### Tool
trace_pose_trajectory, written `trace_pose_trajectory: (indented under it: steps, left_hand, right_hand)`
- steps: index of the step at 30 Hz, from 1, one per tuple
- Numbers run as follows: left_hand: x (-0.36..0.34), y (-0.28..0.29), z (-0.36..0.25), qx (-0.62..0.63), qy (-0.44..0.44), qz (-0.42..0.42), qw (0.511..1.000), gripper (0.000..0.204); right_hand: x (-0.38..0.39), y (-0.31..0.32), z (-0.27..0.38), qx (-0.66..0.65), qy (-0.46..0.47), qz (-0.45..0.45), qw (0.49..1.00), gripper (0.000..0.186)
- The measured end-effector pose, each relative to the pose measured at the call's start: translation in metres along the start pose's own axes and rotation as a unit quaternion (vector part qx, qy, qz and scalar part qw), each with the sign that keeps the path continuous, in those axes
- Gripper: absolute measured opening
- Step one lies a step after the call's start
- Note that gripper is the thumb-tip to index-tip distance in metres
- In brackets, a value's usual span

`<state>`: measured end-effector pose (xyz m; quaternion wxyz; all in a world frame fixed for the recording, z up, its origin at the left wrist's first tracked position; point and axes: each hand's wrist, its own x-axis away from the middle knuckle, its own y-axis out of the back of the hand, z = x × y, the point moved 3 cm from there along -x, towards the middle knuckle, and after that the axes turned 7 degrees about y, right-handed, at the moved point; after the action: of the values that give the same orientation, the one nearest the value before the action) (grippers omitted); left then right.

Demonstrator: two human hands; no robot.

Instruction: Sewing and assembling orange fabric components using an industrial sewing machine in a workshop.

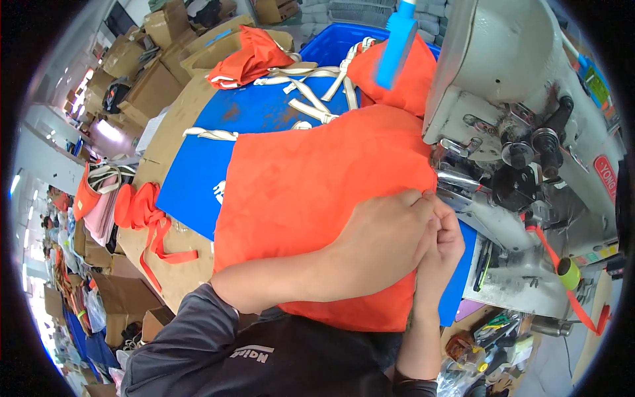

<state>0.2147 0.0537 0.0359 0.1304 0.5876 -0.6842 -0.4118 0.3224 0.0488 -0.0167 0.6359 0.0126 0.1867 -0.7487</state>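
On our counter [182, 122] we see the cloth [297, 172] spread leftward; left hand [390, 228] and right hand [446, 241] pinch its right edge, just beside the machine [503, 46].

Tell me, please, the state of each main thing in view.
Orange cloth: spread out, slightly wrinkled.
Left hand: pinching the cloth's edge.
Right hand: pinching there too.
Blue sheet: flat, partly covered.
White straps: loosely crossed.
Orange strap at left: partly coiled.
Blue bin: open.
Sewing machine: running or idle unclear.
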Motion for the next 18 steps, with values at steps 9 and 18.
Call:
trace_pose_trajectory:
  steps: [9,18]
  left_hand:
    - [-0.012,-0.006,0.005,0.003,-0.009,-0.057,0.998,0.020]
    - [0.009,0.011,0.011,-0.022,0.023,0.005,0.999,0.033]
  right_hand:
    - [-0.016,0.004,-0.014,-0.021,0.008,-0.019,1.000,0.022]
    - [-0.011,0.008,0.003,0.012,-0.034,0.051,0.998,0.026]
